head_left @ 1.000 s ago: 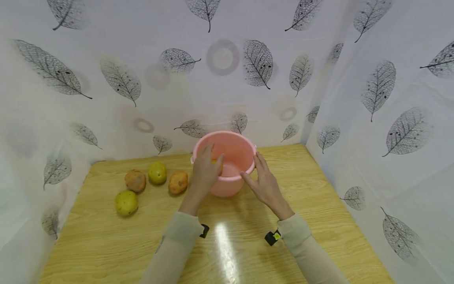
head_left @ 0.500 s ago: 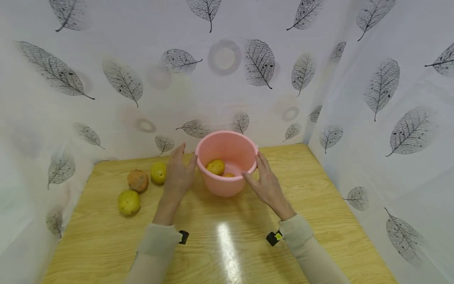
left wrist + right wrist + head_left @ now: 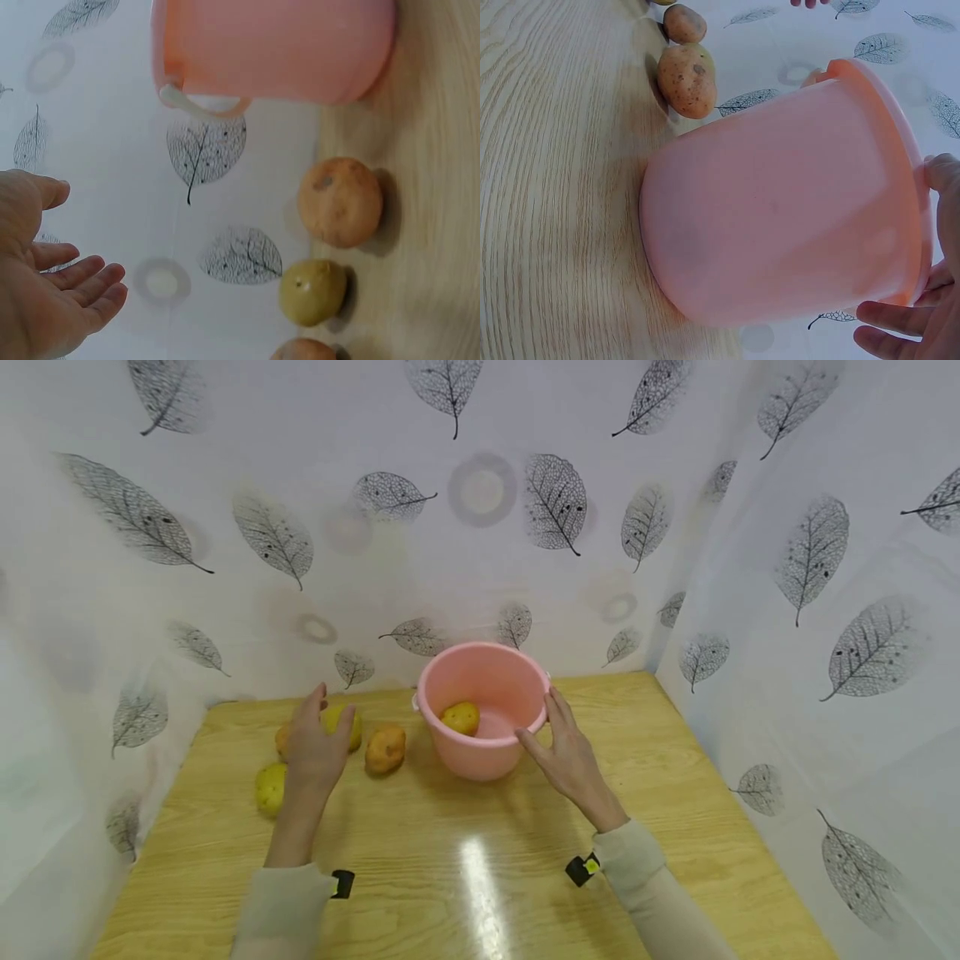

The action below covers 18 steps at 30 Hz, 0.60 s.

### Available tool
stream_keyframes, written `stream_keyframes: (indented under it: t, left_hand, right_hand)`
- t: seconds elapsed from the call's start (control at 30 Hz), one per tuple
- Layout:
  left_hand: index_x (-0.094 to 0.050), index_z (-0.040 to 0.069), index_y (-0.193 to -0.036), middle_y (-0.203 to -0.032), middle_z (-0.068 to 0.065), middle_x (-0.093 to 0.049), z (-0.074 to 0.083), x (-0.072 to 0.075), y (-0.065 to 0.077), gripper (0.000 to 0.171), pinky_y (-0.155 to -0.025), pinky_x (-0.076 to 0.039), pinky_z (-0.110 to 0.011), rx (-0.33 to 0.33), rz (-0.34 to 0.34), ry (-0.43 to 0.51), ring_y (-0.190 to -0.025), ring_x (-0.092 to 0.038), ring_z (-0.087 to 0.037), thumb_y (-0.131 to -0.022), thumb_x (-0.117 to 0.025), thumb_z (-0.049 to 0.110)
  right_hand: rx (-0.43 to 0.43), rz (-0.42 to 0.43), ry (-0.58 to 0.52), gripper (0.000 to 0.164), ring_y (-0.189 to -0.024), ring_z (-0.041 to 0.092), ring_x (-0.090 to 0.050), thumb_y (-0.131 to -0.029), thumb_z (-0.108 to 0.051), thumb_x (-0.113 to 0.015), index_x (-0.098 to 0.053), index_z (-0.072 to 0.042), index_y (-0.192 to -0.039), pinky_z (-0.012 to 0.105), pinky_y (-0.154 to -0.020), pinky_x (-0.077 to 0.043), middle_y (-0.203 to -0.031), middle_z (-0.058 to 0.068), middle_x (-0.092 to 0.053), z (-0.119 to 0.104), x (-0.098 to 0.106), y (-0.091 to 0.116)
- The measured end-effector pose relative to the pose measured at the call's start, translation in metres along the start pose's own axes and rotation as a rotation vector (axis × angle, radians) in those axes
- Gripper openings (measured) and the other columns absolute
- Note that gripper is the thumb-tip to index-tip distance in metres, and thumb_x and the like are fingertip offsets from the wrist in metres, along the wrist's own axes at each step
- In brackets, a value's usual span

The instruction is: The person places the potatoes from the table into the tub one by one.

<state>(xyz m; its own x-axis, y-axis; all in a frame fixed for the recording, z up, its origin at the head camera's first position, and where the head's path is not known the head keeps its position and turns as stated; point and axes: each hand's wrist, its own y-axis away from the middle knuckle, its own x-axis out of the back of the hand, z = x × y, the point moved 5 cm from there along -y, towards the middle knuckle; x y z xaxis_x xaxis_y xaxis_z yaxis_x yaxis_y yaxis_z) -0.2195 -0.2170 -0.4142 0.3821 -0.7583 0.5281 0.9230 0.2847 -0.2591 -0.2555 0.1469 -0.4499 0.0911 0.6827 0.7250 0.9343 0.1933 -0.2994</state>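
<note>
My right hand point(image 3: 570, 760) holds the rim of a pink bucket point(image 3: 480, 760), thumb at the near side and fingers along the right side. Inside the bucket lies a yellow round fruit or vegetable point(image 3: 461, 718). My left hand point(image 3: 318, 752) hovers palm inward, fingers loosely extended and holding nothing, to the bucket's left. It partly covers a yellow-green round fruit point(image 3: 351, 731) and a brown potato point(image 3: 282, 741) in the head view. Another potato point(image 3: 386, 749) sits between that hand and the bucket. A second yellow-green fruit point(image 3: 271, 789) lies nearer, beside the left wrist.
Everything stands on a wood-grain table point(image 3: 420, 877) with a bright light reflection near its front. A white leaf-patterned sheet point(image 3: 480, 568) closes off the back and both sides. The bucket's white handle point(image 3: 199, 105) hangs at its side.
My left hand has come out of the bucket and moved left over the fruit and potatoes, uncovering the yellow item inside. My right hand has stayed on the rim.
</note>
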Motion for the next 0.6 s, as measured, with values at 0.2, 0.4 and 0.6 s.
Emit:
stream_keyframes:
  t: [0.2, 0.4, 0.6]
  left_hand:
    - [-0.041, -0.009, -0.151, -0.149, -0.03, -0.047, -0.015, 0.022, 0.007, 0.06, -0.11, -0.041, -0.06, 0.014, 0.082, -0.004, -0.133, -0.048, -0.046, -0.103, -0.064, 0.019]
    - [-0.044, -0.012, -0.147, -0.144, -0.033, -0.049, -0.036, 0.038, 0.013, 0.06, -0.106, -0.042, -0.063, 0.013, 0.139, 0.001, -0.128, -0.05, -0.049, -0.102, -0.064, 0.022]
    - [-0.043, -0.013, -0.147, -0.143, -0.035, -0.048, -0.055, 0.051, 0.022, 0.059, -0.104, -0.042, -0.063, 0.028, 0.164, -0.021, -0.127, -0.049, -0.05, -0.103, -0.062, 0.021]
  right_hand:
    - [0.0, -0.005, 0.001, 0.088, -0.143, 0.046, -0.04, -0.101, -0.055, -0.058, -0.022, -0.005, -0.164, 0.064, -0.109, -0.041, -0.171, 0.013, -0.016, 0.0, 0.0, 0.001]
    - [0.016, 0.005, 0.004, 0.086, -0.14, 0.048, -0.043, -0.102, -0.053, -0.059, -0.024, -0.005, -0.164, 0.065, -0.106, -0.043, -0.171, 0.013, -0.018, -0.001, 0.001, 0.0]
    - [0.022, 0.011, 0.009, 0.084, -0.14, 0.047, -0.043, -0.102, -0.049, -0.061, -0.025, -0.003, -0.163, 0.065, -0.106, -0.044, -0.17, 0.015, -0.019, -0.001, 0.001, 0.001]
